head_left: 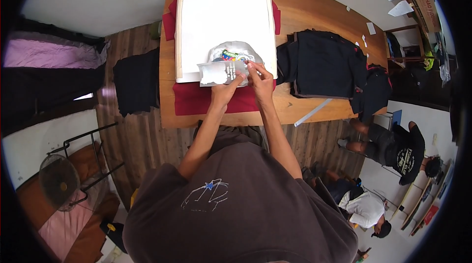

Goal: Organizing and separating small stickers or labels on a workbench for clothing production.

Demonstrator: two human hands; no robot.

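The person stands at the six o'clock edge of the wooden surface point(314, 12), both arms stretched forward so the work sits right under the eyes. The left hand point(223, 88) pinches the lower edge of a pale film sheet point(219, 73), fingers closed on it to keep it taut, while the right hand point(258, 77) at its three o'clock end has fingers narrowed on the sheet's corner, as if peeling it. The sheet hangs just above a colourful print point(233, 55) on a white garment, which lies on a white board point(223, 17), flat for support. A red cloth point(196, 100) pads beneath the board. Folded black clothes point(322, 61) wait at three o'clock, another black piece point(137, 80) at nine o'clock.
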